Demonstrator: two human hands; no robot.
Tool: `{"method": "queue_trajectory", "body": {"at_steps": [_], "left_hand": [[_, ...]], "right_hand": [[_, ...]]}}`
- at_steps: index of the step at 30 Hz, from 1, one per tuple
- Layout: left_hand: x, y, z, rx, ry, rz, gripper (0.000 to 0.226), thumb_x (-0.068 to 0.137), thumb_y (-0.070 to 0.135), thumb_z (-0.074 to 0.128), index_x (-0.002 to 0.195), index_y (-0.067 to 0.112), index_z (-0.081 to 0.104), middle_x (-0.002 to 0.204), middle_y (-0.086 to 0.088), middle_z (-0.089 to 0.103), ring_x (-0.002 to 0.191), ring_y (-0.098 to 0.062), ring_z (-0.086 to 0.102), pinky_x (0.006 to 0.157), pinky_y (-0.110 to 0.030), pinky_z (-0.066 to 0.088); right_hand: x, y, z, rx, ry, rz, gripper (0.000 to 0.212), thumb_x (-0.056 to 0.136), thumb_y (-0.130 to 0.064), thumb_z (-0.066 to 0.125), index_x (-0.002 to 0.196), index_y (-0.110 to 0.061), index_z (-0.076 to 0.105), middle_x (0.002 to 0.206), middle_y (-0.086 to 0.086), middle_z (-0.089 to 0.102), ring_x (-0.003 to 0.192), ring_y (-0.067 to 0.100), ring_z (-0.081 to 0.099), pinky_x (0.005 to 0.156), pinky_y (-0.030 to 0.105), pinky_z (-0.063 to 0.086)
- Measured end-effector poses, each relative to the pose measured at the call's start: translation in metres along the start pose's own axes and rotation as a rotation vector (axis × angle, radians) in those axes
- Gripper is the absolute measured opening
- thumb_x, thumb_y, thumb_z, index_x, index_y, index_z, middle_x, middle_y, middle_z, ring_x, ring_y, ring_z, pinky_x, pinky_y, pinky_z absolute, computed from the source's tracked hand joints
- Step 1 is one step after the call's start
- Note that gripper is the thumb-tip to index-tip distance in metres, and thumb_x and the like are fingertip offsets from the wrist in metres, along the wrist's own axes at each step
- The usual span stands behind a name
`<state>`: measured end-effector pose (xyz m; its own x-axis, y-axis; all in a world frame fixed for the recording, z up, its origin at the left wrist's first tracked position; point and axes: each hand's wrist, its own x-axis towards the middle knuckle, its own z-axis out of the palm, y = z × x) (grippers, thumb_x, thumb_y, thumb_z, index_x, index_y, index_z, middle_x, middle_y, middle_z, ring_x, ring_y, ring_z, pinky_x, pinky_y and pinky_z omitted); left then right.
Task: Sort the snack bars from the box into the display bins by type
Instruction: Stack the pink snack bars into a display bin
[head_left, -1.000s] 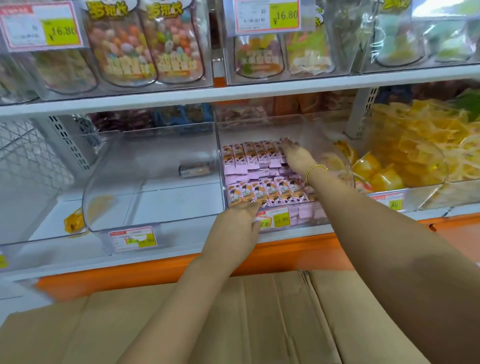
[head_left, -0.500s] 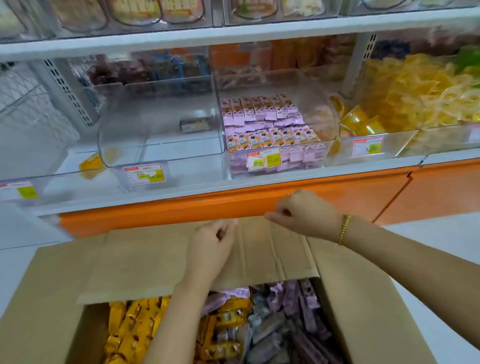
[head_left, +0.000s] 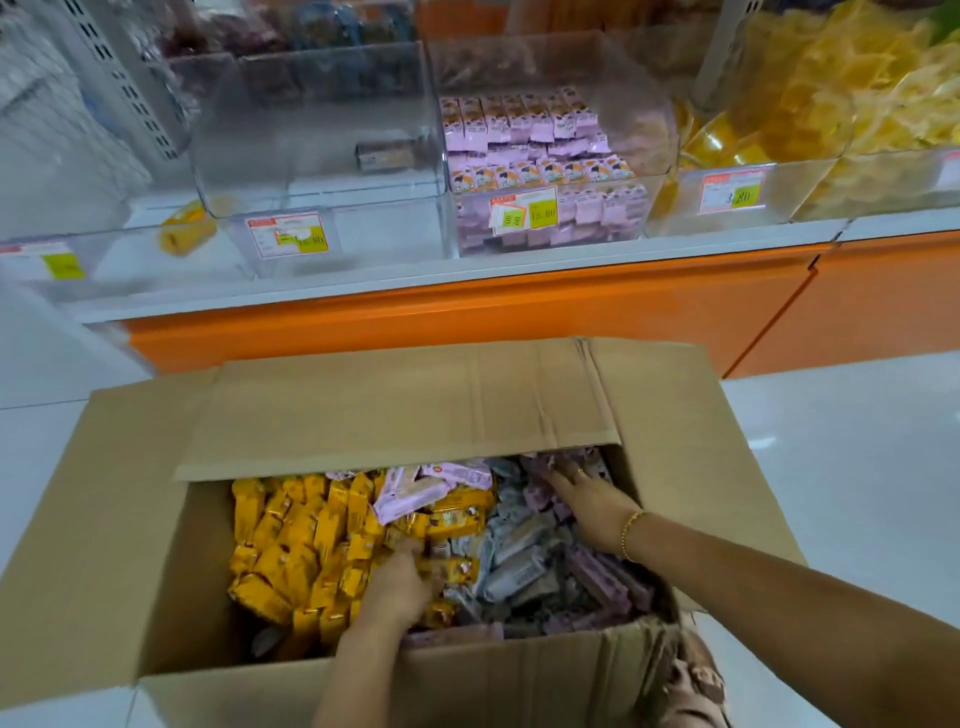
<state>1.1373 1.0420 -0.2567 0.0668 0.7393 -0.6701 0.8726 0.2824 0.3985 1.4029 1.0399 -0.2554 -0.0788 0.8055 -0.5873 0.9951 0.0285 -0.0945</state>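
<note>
Since the wrappers are thin and glossy, the bars are judged light, slick and somewhat crushable, so a handful is best taken across the flat middles, not by the crimped ends. A loose pile is likely to slide when disturbed.

Nearest, the box (head_left: 130, 519) stands open on the floor (head_left: 857, 467). It is filled with yellow bars (head_left: 291, 545) at the left, grey bars (head_left: 519, 561) in the middle, and pink bars (head_left: 415, 488) at the right and rear. The left hand (head_left: 395, 587) is sunk among the yellow bars with its fingers bent down into them; whether a bar is gripped cannot be told. The right hand (head_left: 589, 506) is laid with fingers stretched out on pink bars in the far right corner, beneath the flap (head_left: 395, 410) folded over the rear.

Beyond, three clear bins are seen on the shelf (head_left: 467, 270). A lone yellow bar (head_left: 187, 234) is held in the left bin (head_left: 130, 244), and a lone grey bar (head_left: 384, 153) in the middle bin (head_left: 311, 104). The right bin (head_left: 519, 57) is stacked with pink rows (head_left: 524, 124).
</note>
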Motion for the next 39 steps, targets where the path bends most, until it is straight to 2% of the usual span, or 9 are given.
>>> {"method": "queue_trajectory", "body": {"at_steps": [2,5,9,14,20,28,32,36,39], "left_hand": [[-0.004,-0.01,0.006,-0.03,0.06,-0.018,0.055,0.086,0.017,0.066,0.135,0.018,0.041,0.123,-0.006,0.06,0.11,-0.023,0.058,0.089,-0.03,0.045],[-0.009,-0.016,0.005,-0.091,0.207,0.035,0.043,0.091,0.021,0.061,0.131,0.021,0.045,0.102,0.004,0.063,0.082,-0.012,0.062,0.071,-0.026,0.049],[-0.036,-0.025,0.003,-0.058,0.392,0.122,0.023,0.094,0.029,0.055,0.117,0.024,0.054,0.092,0.009,0.067,0.076,-0.012,0.064,0.059,-0.023,0.042],[-0.066,-0.045,0.018,0.0,0.47,0.237,0.01,0.088,0.034,0.063,0.095,0.031,0.059,0.065,0.019,0.058,0.063,-0.006,0.064,0.055,-0.021,0.04],[-0.064,-0.037,0.019,0.062,0.44,0.222,0.01,0.09,0.043,0.057,0.094,0.034,0.056,0.076,0.02,0.062,0.067,-0.001,0.059,0.056,-0.019,0.039],[-0.066,-0.03,0.025,0.105,0.461,0.217,0.013,0.091,0.042,0.055,0.083,0.032,0.058,0.078,0.015,0.066,0.073,-0.005,0.062,0.059,-0.023,0.042],[-0.066,-0.024,0.023,0.069,0.413,0.189,0.01,0.09,0.042,0.057,0.083,0.035,0.059,0.077,0.019,0.063,0.072,-0.001,0.058,0.056,-0.019,0.039],[-0.062,0.004,0.016,-0.464,0.21,0.16,0.005,0.088,0.028,0.065,0.086,0.024,0.066,0.076,0.008,0.067,0.075,-0.013,0.063,0.066,-0.017,0.049],[-0.073,0.03,0.006,-0.859,-0.208,-0.062,0.04,0.09,0.039,0.059,0.105,0.003,0.067,0.088,-0.01,0.074,0.083,-0.024,0.072,0.075,-0.03,0.058]], "right_hand": [[0.008,-0.008,-0.002,0.022,0.055,0.028,0.102,0.083,0.014,0.048,0.151,-0.029,-0.014,0.158,0.018,-0.01,0.139,0.04,0.026,0.091,0.041,0.046],[0.024,-0.011,0.002,-0.011,0.034,-0.013,0.099,0.083,0.017,0.045,0.152,-0.035,-0.004,0.157,0.021,-0.008,0.11,0.039,0.056,0.054,0.029,0.04],[0.03,-0.016,0.012,-0.133,0.025,0.02,0.08,0.09,0.01,0.042,0.152,-0.031,0.012,0.158,0.015,-0.017,0.102,0.037,0.059,0.062,0.033,0.042],[0.026,-0.017,0.018,-0.246,0.11,0.034,0.065,0.096,-0.006,0.042,0.151,-0.028,0.018,0.159,0.018,-0.006,0.133,0.046,0.032,0.088,0.044,0.048],[0.015,-0.023,0.027,-0.26,0.141,0.027,0.084,0.094,0.004,0.04,0.15,-0.036,-0.008,0.157,0.019,-0.015,0.138,0.05,0.019,0.076,0.04,0.052],[0.005,-0.018,0.021,-0.277,0.123,-0.115,0.061,0.094,0.0,0.039,0.148,-0.026,0.027,0.159,0.016,-0.009,0.138,0.045,0.023,0.074,0.041,0.049],[-0.012,-0.022,0.0,-0.205,0.238,-0.094,0.071,0.086,0.01,0.044,0.146,-0.024,0.026,0.158,0.017,0.004,0.127,0.037,0.041,0.066,0.038,0.05],[-0.027,-0.044,-0.012,-0.068,0.276,-0.125,0.064,0.081,0.008,0.052,0.137,-0.019,0.033,0.149,0.018,0.027,0.095,0.035,0.06,0.056,0.036,0.045],[-0.056,-0.062,-0.035,0.3,0.364,-0.202,0.038,0.085,-0.008,0.058,0.121,-0.018,0.049,0.091,0.001,0.059,0.073,0.016,0.059,0.057,0.025,0.043]]}}
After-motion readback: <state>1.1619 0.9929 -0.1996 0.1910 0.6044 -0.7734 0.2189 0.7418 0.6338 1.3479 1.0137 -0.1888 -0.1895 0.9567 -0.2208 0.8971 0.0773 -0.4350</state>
